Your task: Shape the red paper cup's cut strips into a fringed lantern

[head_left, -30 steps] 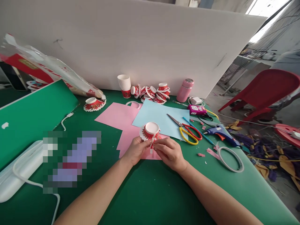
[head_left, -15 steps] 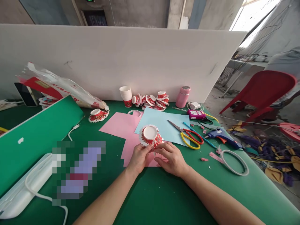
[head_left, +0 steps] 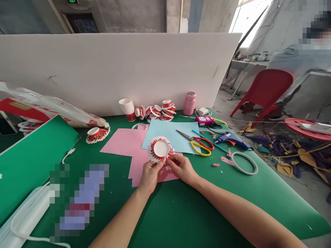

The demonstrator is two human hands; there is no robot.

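1. Left hand grips the fringed paper cup above pink paper.
2. Right hand, fingers looser moments ago, now pinches at its cut strips; work there appears unfinished.

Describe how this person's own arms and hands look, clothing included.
The left hand and right hand are bare, without gloves. No sleeve shows on the left forearm or right forearm; both taper toward the wrists. No watch or bracelet is visible; a thin ring would be too small to make out.
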